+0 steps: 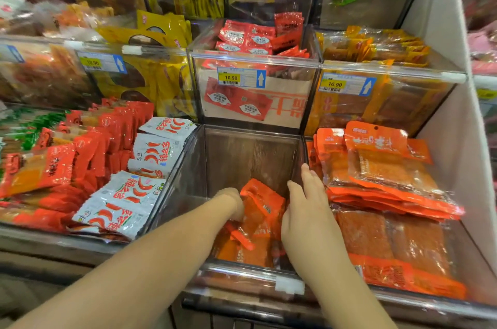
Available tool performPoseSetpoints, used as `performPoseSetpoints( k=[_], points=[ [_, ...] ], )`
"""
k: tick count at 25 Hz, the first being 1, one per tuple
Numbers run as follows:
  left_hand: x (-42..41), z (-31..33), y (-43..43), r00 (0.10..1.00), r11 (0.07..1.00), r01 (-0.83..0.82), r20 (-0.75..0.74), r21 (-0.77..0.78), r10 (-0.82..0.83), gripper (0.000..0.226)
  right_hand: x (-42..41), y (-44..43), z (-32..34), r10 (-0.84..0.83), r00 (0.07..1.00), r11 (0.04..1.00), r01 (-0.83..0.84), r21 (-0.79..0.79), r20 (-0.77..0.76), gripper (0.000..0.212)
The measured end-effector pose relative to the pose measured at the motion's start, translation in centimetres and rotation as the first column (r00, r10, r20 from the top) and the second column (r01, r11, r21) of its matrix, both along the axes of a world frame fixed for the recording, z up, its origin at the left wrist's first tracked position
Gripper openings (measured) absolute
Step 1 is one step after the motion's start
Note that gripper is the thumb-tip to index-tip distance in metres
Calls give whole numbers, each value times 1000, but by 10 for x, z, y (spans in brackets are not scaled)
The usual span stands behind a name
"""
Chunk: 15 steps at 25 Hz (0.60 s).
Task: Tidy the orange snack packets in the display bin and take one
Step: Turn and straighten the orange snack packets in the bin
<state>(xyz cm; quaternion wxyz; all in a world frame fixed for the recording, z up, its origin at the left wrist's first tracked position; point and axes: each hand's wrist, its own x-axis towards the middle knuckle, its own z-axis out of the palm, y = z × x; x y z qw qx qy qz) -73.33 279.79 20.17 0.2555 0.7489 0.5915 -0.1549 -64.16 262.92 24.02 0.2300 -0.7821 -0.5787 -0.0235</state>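
The tidying looks half done and none is taken yet: the orange snack packets (262, 202) lie in a loose, tilted heap low in the clear display bin (242, 275), between the two hands. The left hand (231, 203) is sunk among them, so I cannot tell whether its grip is clamped on one, while the right hand (309, 210) has its grip apart, fingers straight against the heap's right side. Left of the grip lie white chilli packets (121, 202), right of it larger orange packs (382, 167), and beyond it priced bins (290, 103) rise in tiers on a shop shelf.
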Motion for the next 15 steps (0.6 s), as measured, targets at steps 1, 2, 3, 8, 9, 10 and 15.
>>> performPoseSetpoints(
  k=[1, 2, 3, 8, 9, 10, 15],
  points=[
    [-3, 5, -1, 1000, 998, 9, 7, 60, -9, 44, 0, -1, 0, 4, 1000, 1000, -4, 8, -12, 55],
    [-8, 11, -3, 1000, 992, 24, 17, 124, -26, 33, 0, -1, 1, 8, 1000, 1000, -8, 18, -23, 54],
    [-14, 16, -4, 999, 980, 13, 32, 198, -20, 28, 1, -2, 2, 15, 1000, 999, -14, 29, -27, 54],
    [-59, 45, -23, 694, 930, -318, 714, 185, 96, 14, 1, -12, 7, 150, 987, 967, -132, 219, -65, 47],
    [-69, 51, -38, 513, 934, -349, 850, 77, 122, 16, -1, -15, 10, 189, 973, 949, -148, 278, -129, 45],
    [-77, 58, -56, 328, 946, -325, 935, -22, 134, 17, -4, -16, 14, 222, 953, 927, -142, 346, -204, 44],
    [-93, 62, -97, -51, 976, -185, 993, -111, 104, 20, -12, -8, 23, 372, 701, 899, -110, 424, -608, 17]
  ],
)
